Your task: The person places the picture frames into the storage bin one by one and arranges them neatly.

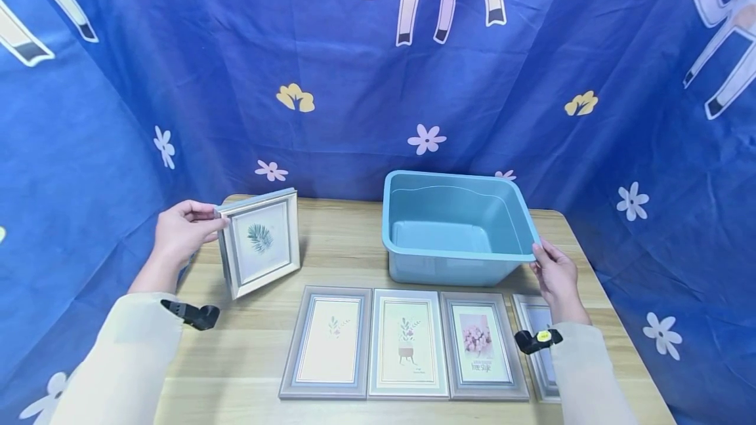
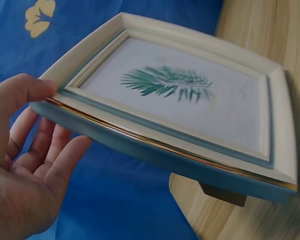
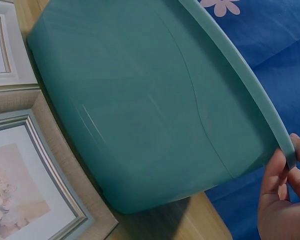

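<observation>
My left hand (image 1: 186,228) pinches the left edge of a cream and blue picture frame (image 1: 262,239) that holds a green leaf print. In the left wrist view the thumb lies on the front of that leaf-print frame (image 2: 190,127) and the fingers reach behind it. It stands tilted at the table's left side, a brown support piece (image 2: 223,194) showing under it. At the right, my right hand (image 1: 555,274) grips the rim corner of a blue-green plastic bin (image 1: 455,270). The right wrist view shows thumb and fingers pinching the bin's rim (image 3: 288,155). Nothing shows inside the bin.
In front of the bin, a vase-print frame (image 1: 409,344), a flower-sprig frame (image 1: 326,343) and a pink-bouquet frame (image 1: 484,346) lie side by side. Another frame (image 1: 540,353) is partly hidden under my right forearm. Blue patterned cloth (image 1: 354,117) surrounds the wooden table (image 1: 339,235).
</observation>
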Action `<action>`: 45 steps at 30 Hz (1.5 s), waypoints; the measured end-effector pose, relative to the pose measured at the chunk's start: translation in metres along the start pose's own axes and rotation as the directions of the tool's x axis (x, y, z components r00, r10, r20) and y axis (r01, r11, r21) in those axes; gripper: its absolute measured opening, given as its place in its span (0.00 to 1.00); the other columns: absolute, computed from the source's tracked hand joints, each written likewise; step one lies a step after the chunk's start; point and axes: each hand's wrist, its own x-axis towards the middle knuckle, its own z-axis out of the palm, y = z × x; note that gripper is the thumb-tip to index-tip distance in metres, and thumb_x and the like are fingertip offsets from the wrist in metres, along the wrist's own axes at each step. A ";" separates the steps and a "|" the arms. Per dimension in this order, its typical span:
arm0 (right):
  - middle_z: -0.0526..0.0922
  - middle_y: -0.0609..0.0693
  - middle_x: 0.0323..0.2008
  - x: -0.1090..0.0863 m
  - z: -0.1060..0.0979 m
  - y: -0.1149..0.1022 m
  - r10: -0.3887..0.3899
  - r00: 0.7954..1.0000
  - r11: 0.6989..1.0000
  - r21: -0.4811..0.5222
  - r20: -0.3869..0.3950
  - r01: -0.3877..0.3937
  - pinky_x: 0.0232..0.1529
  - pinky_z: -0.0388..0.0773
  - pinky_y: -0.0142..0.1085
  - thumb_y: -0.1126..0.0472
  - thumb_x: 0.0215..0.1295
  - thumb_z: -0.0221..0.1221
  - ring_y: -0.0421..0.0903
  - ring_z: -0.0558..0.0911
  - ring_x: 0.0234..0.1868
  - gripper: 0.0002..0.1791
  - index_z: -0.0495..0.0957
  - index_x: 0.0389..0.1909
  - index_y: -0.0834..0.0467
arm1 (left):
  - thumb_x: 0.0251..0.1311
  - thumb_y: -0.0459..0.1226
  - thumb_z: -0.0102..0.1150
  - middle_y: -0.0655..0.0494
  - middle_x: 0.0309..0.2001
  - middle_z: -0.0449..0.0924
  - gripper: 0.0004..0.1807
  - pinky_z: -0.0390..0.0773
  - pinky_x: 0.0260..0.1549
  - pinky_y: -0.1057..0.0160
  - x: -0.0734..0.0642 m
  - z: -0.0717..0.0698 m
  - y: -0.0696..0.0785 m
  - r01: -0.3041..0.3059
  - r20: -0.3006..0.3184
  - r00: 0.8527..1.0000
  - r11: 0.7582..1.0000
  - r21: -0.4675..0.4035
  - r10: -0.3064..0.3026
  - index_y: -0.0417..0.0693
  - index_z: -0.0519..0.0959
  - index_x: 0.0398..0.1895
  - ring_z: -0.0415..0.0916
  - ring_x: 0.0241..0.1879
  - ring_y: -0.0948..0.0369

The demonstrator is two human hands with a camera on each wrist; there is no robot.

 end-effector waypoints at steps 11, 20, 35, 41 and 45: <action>0.77 0.44 0.37 0.000 0.001 0.001 -0.023 1.000 1.000 -0.006 -0.006 0.023 0.27 0.76 0.20 0.65 0.65 0.59 0.34 0.75 0.30 0.31 0.63 0.67 0.66 | 0.46 0.20 0.67 0.64 0.24 0.80 0.15 0.80 0.24 0.72 0.000 0.025 0.011 -0.054 -0.121 0.992 0.981 -0.185 0.032 0.43 0.77 0.34 0.78 0.25 0.72; 0.77 0.45 0.41 -0.001 0.000 0.002 -0.016 1.000 1.000 -0.016 -0.001 0.016 0.26 0.75 0.20 0.65 0.66 0.58 0.34 0.75 0.30 0.29 0.63 0.67 0.65 | 0.43 0.19 0.67 0.59 0.24 0.79 0.15 0.80 0.22 0.73 -0.006 0.054 0.036 -0.130 -0.240 0.968 0.959 -0.252 0.068 0.41 0.78 0.31 0.78 0.24 0.69; 0.77 0.44 0.40 0.000 -0.001 0.002 -0.021 1.000 1.000 -0.021 -0.012 0.020 0.25 0.75 0.20 0.64 0.65 0.58 0.34 0.76 0.29 0.29 0.64 0.66 0.65 | 0.42 0.22 0.70 0.61 0.24 0.77 0.13 0.78 0.27 0.76 -0.017 0.098 0.082 -0.334 -0.341 0.895 0.938 -0.088 0.287 0.43 0.79 0.30 0.76 0.24 0.68; 0.77 0.44 0.40 -0.001 0.000 0.001 -0.019 1.000 1.000 -0.023 -0.012 0.019 0.26 0.75 0.20 0.64 0.65 0.58 0.34 0.76 0.30 0.29 0.64 0.67 0.65 | 0.42 0.23 0.71 0.63 0.24 0.77 0.13 0.78 0.30 0.74 -0.019 0.118 0.101 -0.406 -0.346 0.866 0.911 -0.071 0.360 0.36 0.79 0.32 0.75 0.25 0.67; 0.75 0.44 0.43 -0.002 0.000 0.000 -0.015 1.000 0.999 -0.031 -0.008 0.015 0.27 0.75 0.20 0.64 0.65 0.58 0.34 0.76 0.31 0.30 0.63 0.67 0.64 | 0.41 0.22 0.71 0.61 0.23 0.76 0.14 0.78 0.29 0.73 -0.021 0.131 0.112 -0.433 -0.339 0.863 0.894 -0.115 0.375 0.33 0.77 0.32 0.75 0.25 0.66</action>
